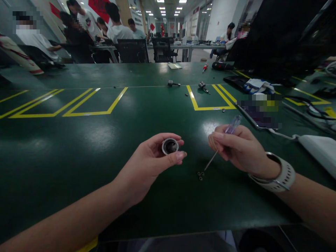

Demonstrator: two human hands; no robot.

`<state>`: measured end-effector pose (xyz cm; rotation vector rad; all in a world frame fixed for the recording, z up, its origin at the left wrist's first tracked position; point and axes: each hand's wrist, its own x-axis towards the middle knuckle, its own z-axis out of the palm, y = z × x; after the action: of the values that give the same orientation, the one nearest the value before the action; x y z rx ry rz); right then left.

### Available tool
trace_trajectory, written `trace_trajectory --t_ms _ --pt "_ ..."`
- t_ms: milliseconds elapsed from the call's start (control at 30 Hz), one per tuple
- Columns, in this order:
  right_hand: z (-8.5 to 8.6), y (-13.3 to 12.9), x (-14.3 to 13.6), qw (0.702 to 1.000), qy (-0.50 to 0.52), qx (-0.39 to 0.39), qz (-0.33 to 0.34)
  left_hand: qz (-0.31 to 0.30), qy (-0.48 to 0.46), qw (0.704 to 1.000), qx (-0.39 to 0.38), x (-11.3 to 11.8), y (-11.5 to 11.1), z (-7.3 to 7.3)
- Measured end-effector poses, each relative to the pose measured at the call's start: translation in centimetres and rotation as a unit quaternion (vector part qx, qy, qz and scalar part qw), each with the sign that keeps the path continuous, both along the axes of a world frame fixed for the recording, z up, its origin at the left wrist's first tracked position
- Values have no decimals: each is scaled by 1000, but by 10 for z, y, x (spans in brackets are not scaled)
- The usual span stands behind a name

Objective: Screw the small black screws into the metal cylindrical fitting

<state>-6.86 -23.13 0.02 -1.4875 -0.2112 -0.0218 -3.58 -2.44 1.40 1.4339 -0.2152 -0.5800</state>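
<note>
My left hand (154, 154) is wrapped round a small round metal housing (166, 146), its hollow end tilted up toward me. Inside the ring it looks dark, and I cannot make out the parts there. A screwdriver (233, 124) with a clear purple handle is gripped in my right hand (233, 141). Its thin shaft slants down to the left, and the tip is at or just beside several small dark ring-shaped parts (201, 174) lying on the green tabletop (162, 203). A pale watch strap is on my right wrist.
Two metal parts with shafts, one left (170, 83) and one right (202, 86), lie farther back. A red screwdriver (205, 67) is beyond them. At right are a tablet-like device (256, 115), a white cable and gloves (258, 85). Other people sit in the background.
</note>
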Motion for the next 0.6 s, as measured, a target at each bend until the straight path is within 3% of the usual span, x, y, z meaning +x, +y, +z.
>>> trace_trajectory --t_ms 200,600 --pt "-13 -6 -9 997 -21 -65 29 -26 101 993 -48 2 10 1" --pt "-8 -1 -12 972 -51 -226 41 0 92 995 -34 0 9 -2"
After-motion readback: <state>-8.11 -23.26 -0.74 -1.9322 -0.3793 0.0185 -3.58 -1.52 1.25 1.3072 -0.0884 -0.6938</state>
